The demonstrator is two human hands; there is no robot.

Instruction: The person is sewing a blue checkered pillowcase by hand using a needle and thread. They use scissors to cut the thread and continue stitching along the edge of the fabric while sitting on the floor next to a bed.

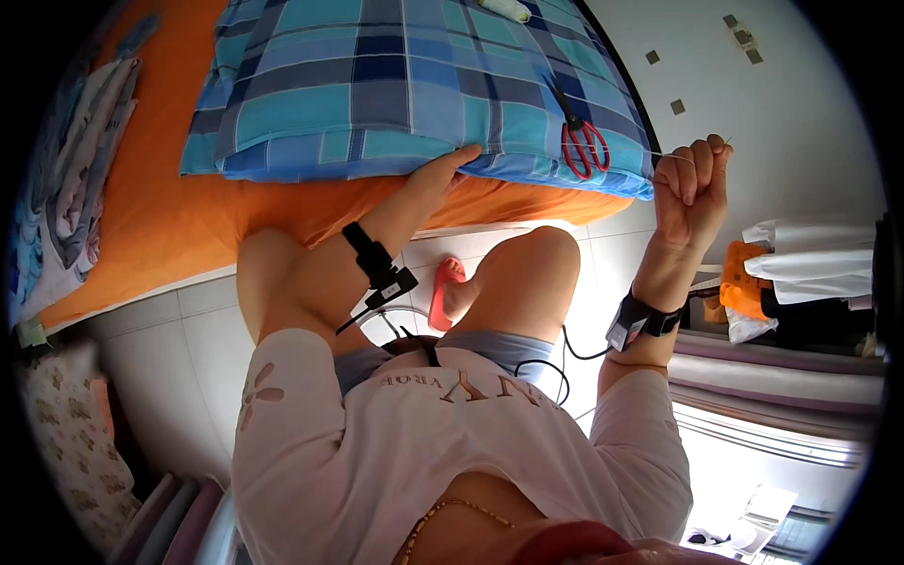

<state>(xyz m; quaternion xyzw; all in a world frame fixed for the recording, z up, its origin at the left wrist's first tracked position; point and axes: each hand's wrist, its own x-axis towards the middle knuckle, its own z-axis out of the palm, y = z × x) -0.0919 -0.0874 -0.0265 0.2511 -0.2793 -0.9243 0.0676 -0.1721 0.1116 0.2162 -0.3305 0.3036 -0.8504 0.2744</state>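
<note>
A blue plaid pillow (304,106) lies before me on an orange bedsheet (169,212). At its near edge is my left hand (452,166), its thumb on top of the fabric and its fingers mostly hidden beneath. My right hand (692,176) is raised beyond the pillow's right corner, pinching a sewing needle (729,143). White thread (660,153) runs from this hand leftward across the pillow. Scissors with red handles (585,148) lie on the pillow under the thread, blades pointing away. At the far edge of the pillow is a pale roll, perhaps a thread spool (506,9).
Folded clothes (92,162) are piled on the bed at the left. White cloth (812,258) and an orange bag (743,279) are at the right. Black cables (565,353) hang near my lap. A white wall (706,63) stands past the bed's edge.
</note>
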